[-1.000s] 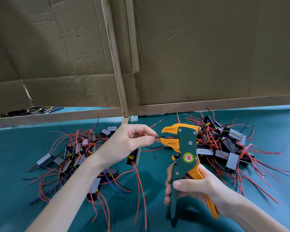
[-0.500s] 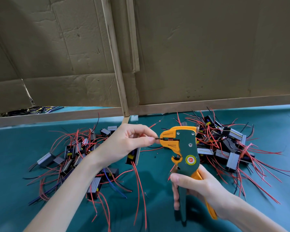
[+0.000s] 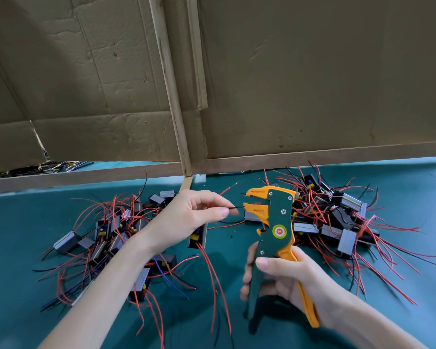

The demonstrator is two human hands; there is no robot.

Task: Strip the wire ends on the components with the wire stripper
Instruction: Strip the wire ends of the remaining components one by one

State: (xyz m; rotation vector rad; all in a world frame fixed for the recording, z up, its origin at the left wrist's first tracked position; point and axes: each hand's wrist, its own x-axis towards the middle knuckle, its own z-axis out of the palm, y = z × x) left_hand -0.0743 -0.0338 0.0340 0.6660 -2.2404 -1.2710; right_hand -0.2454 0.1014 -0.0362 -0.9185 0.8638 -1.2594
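My left hand point(image 3: 191, 215) pinches a thin black wire point(image 3: 233, 208) between thumb and forefinger, and the wire's tip points into the orange jaws of the wire stripper point(image 3: 272, 222). A small black component point(image 3: 198, 235) with a yellow part hangs under that hand, with red wires trailing down from it. My right hand point(image 3: 285, 278) grips the green and orange handles of the stripper, which stands upright with its jaws spread apart.
A pile of components with red and black wires point(image 3: 106, 235) lies at the left on the green mat point(image 3: 23, 285). Another pile point(image 3: 337, 222) lies at the right. Cardboard panels point(image 3: 312, 84) stand as a wall behind.
The stripper's jaws were closed on the wire half a second ago and now stand apart. The handles have spread wider in my right hand. My left hand has barely moved.
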